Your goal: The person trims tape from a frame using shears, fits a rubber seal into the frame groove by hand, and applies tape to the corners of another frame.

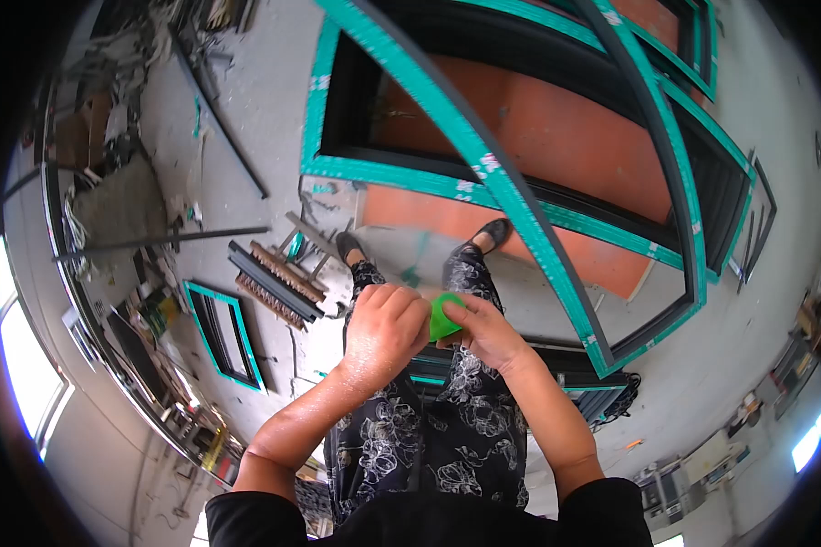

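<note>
My right hand [490,335] is closed around a bright green roll [444,315], which looks like tape, with the thumb over its edge. Close against the roll's left side is my left hand [385,325], its fingers curled in and the back of the hand uppermost. Whatever those fingers pinch is hidden. Both hands are in front of my body, above my patterned trousers. Beyond them, a dark frame [491,162] with green film on its faces slants across the view, over another large green-edged frame [388,181].
Orange-brown boards [556,114] lie under the large frames. At left are a bundle of dark bars [274,284], a small green-edged frame [223,334] and a long dark bar [221,123] on the concrete floor. Cluttered shelving [146,360] lines the left side.
</note>
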Motion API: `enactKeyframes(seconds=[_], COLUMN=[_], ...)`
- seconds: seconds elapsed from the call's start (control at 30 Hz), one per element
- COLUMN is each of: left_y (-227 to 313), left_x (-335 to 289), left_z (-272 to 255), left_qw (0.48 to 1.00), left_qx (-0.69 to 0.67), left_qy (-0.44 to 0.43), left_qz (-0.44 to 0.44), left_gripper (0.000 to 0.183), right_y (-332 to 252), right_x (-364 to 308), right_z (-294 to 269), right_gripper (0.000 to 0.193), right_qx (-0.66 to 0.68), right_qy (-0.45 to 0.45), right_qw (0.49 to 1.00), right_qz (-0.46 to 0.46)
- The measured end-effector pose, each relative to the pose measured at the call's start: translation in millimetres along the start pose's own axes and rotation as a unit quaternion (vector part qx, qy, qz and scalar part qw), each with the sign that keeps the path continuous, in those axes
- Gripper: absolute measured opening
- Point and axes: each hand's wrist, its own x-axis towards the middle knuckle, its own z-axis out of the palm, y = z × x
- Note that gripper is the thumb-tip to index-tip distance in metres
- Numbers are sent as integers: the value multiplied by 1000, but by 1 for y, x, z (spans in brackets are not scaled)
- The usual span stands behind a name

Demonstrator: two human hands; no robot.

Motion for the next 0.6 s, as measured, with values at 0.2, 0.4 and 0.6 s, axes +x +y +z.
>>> enactKeyframes(seconds=[0.2, 0.4, 0.6], left_y=[66, 79, 47], left_x=[43, 48, 73], left_z=[26, 37, 37], left_qw=[995, 808, 627], left_qx=[-98, -529, -687], left_qy=[-30, -40, 86], left_qz=[-14, -258, -356], left_gripper=[21, 16, 5], right_y=[-19, -46, -81], right_x=[-46, -48, -33], right_z=[-55, -81, -95], right_gripper=[42, 35, 50], right_qx=[156, 289, 285], right_qy=[25, 128, 107], right_qw=[987, 938, 940], right_qz=[-31, -142, -156])
